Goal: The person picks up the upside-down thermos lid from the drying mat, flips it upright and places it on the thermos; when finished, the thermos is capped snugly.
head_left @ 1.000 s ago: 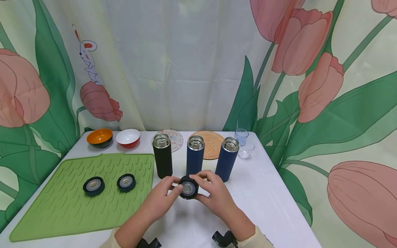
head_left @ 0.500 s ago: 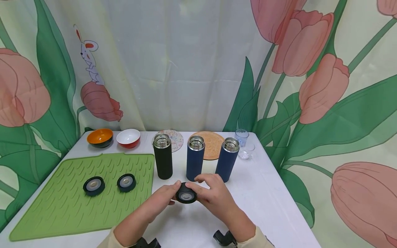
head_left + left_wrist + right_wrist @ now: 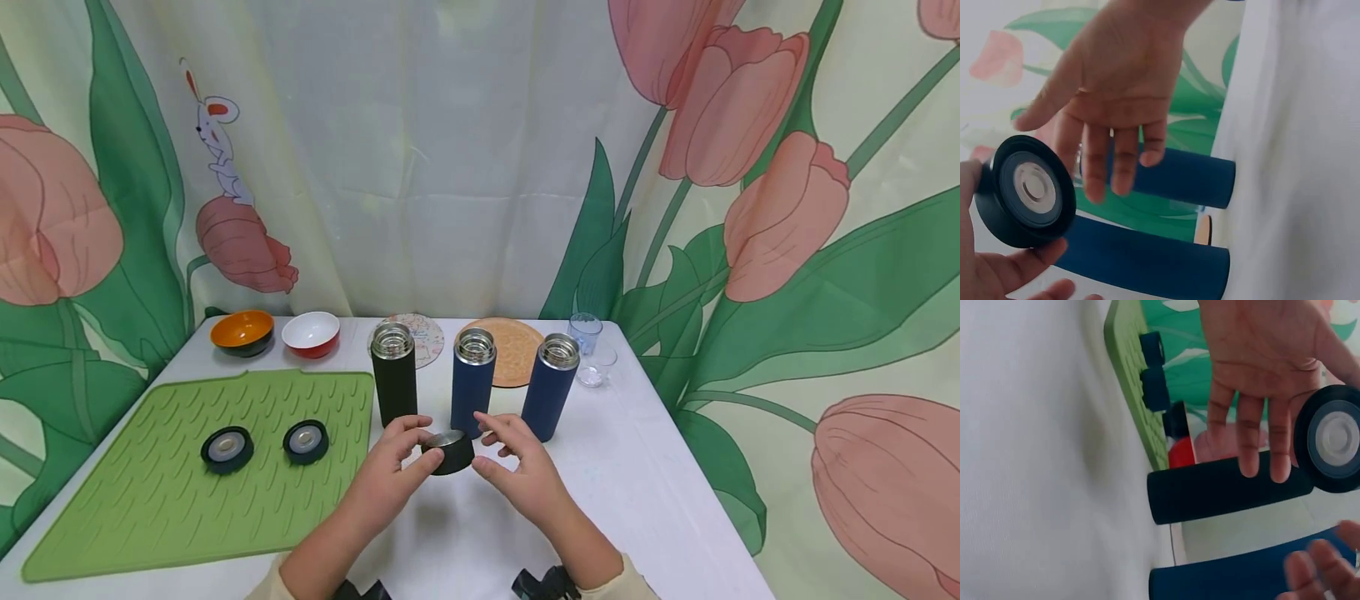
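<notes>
White tablecloth [image 3: 660, 508] lies underneath. The left hand [image 3: 385, 468] pinches a round, black, grey-centred lid [image 3: 454, 457] between thumb and fingers; just beside it, the right hand [image 3: 522, 473] holds nothing, fingers loosely spread. Keeping fingertips on the rim seems steadiest for turning it.

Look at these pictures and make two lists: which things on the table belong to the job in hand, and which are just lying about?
Belong to the job, it seems:
Lid in the left hand
Two lids on the green mat
Three open bottles

Just lying about, apparently:
Two bowls
Two round mats
Glassware
</notes>
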`<state>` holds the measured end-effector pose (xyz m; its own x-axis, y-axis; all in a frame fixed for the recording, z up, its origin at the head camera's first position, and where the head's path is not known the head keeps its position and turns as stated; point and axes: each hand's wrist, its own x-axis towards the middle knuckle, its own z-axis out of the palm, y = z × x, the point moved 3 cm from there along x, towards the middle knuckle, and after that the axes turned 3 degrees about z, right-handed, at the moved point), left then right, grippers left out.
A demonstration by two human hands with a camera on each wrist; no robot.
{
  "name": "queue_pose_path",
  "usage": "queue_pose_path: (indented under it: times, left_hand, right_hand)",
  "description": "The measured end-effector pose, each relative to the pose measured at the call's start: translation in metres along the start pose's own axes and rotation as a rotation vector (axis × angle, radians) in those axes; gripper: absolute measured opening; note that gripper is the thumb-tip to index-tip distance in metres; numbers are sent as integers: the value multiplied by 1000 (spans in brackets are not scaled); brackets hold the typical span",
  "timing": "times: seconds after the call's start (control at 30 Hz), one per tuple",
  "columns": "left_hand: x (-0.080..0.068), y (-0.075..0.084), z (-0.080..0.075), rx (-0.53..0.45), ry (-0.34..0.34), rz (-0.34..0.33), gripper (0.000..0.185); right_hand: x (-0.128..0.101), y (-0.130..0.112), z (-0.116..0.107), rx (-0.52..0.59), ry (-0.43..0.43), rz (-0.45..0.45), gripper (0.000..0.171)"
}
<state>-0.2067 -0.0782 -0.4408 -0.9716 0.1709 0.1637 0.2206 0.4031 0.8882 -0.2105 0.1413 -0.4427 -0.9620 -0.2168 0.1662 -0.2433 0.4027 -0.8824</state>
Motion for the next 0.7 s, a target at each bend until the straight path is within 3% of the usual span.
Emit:
queue_pose_path:
  times: [0.1, 0.2, 0.53, 0.7]
  left_hand:
    - [-1, 1, 1, 31, 16, 61, 24]
    - [-4, 2, 2, 52, 21, 118, 32]
    - [-11, 2, 4, 112, -69, 113, 69]
    - [-11, 1, 1, 131, -80, 133, 74]
  right_hand:
    - [2, 1, 3, 2, -83, 40, 53]
    - [0, 2, 7, -19, -128, 18, 48]
    - [-6, 5, 7, -25, -153, -9, 53]
    - [-6, 5, 11, -14, -174, -16, 57]
